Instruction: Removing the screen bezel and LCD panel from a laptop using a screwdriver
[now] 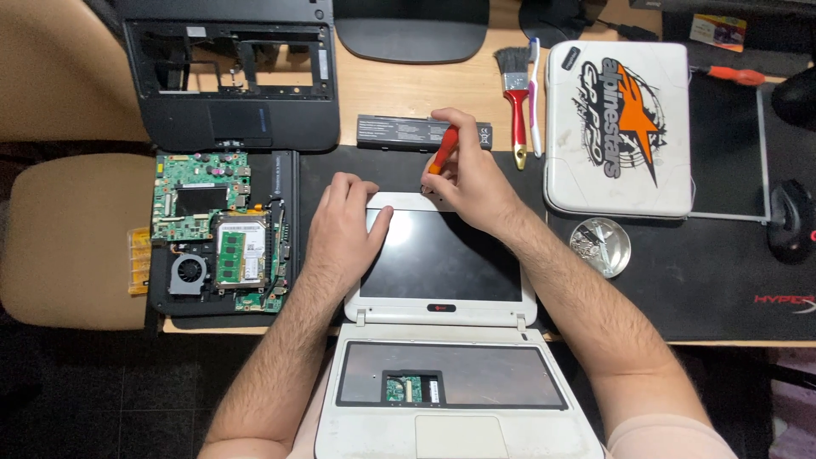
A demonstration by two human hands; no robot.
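Spread across the light wooden desk (408, 89) lies a black cloth desk mat (705, 280), matte and slightly dusty, carrying most of the work. On it, opened flat toward the person, sits the small white plastic laptop (442, 340): its glossy dark screen (442, 255) faces up, and the keyboard is already gone from its base, leaving a grey metal tray with a small green circuit board (404, 389) showing through a cut-out. The lid bezel is still in place.

The right hand (472, 174) is closed around a slim orange-handled screwdriver (442, 151), its tip angled down at the top edge of the lid. The left hand (344, 225) rests flat and open on the lid's upper left corner, fingers spread, pressing it steady.

To the left, a black laptop base (225, 229) lies open with its green motherboard, fan and memory module exposed; its black plastic palm-rest frame (229, 76) is lifted off and sits behind it. A long black battery pack (399, 132) lies just beyond the hands. Further right are a red-handled paintbrush with dark bristles (515, 93), a second white laptop with a scuffed, stickered lid (618, 127), and a round shiny metal dish (601, 246) of what look like small screws. So one machine appears fully stripped, the white one only partly.
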